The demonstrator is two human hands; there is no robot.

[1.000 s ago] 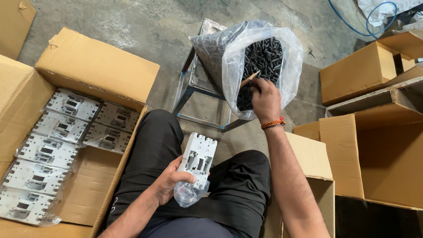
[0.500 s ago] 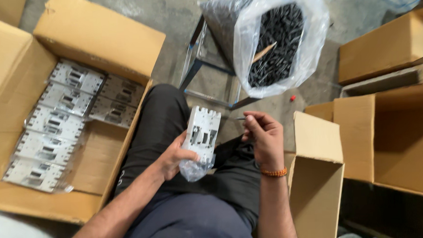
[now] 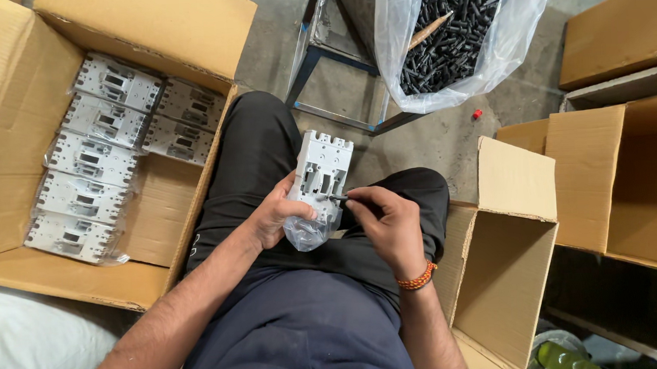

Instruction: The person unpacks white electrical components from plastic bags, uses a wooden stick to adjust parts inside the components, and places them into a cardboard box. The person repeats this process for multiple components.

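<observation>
Over the lap, one white plastic block [image 3: 321, 174], its lower end in clear wrap, sits clamped in the left hand [image 3: 274, 216]. Right hand [image 3: 389, 222] pinches one small black screw [image 3: 339, 198] against it. About seven similar blocks [image 3: 102, 154] fill a cardboard box [image 3: 15, 109]; black screws heap in one bag [image 3: 455, 31].

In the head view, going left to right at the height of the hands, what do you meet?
Open cardboard box of bagged grey-white plastic units → left hand → grey-white plastic unit in a clear bag → small dark screw → right hand → empty open cardboard box → large open cardboard box.
</observation>
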